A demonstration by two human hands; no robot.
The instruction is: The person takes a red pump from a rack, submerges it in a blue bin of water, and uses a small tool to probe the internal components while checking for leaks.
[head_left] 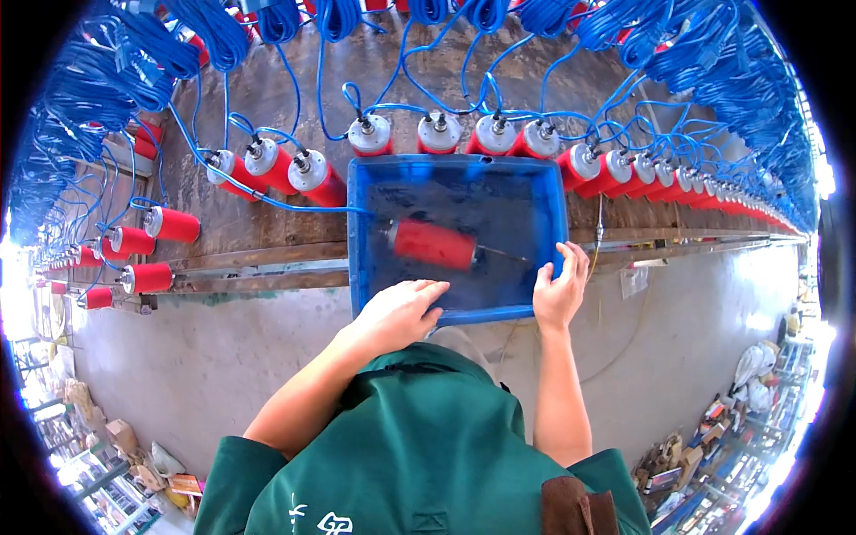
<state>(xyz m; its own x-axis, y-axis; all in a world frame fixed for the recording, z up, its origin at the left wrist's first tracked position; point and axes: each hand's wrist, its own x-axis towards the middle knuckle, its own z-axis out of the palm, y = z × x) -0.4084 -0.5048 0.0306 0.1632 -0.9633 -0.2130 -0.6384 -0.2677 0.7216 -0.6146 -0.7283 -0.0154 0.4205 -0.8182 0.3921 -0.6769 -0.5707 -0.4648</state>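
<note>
Bench (294, 234) with blue tub (546, 209), hands (392, 314) loosely spread at rim (486, 315), room around red cylinder (432, 244)

Cam was head-worn, L of a side-by-side fisheye pair, aimed steeply down; pic upright, unmirrored. Wearer's dark-green cloth shirt (419, 437) filled bottom ctr, v. close to lens. Open-topped rect. blue plastic tub (358, 259) sat approx. mid-frame, seen from above, a bit farther off. Long brown wooden bench (227, 236) bowed across upper half; bundled blue cable coils (220, 36) lined top edge. Black vignette filled the frame's corners.
</note>
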